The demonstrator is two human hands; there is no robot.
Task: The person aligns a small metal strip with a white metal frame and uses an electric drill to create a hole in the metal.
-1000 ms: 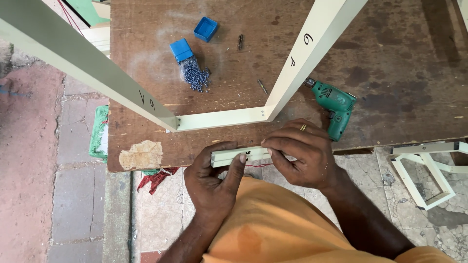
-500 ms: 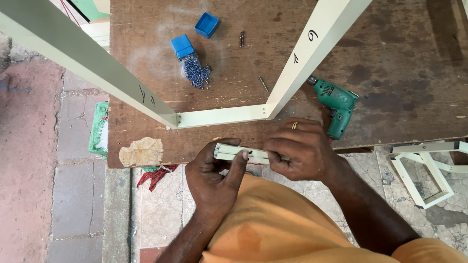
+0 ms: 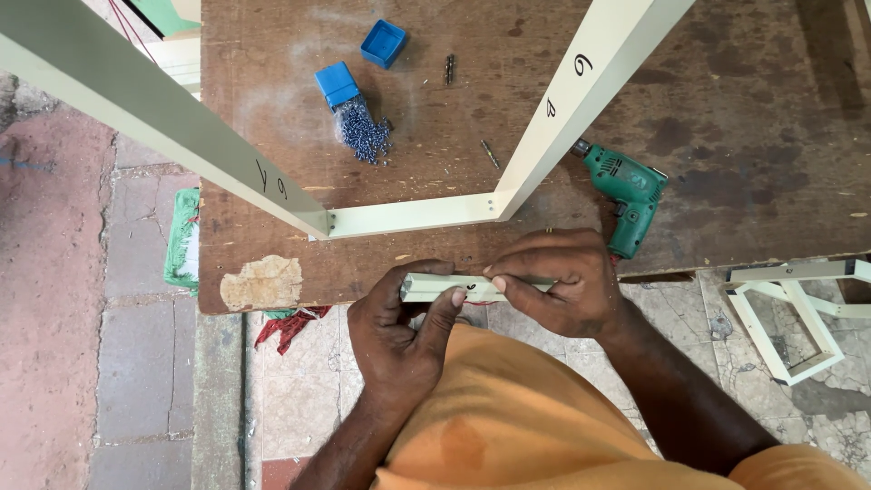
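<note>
2 hands grip 1 short cream bar (image 3: 449, 287) just off the near edge of the tabletop (image 3: 726, 136): left hand (image 3: 399, 336) clasps its left end, right hand (image 3: 558, 281) pinches its right part. Green drill (image 3: 628, 192) lies near the right hand.

Workshop setting: worn wooden workbench (image 3: 726, 136) bearing green power drill (image 3: 629, 192), spilled screws (image 3: 365, 138), cream frame sections (image 3: 408, 216); paved floor (image 3: 54, 272).
</note>
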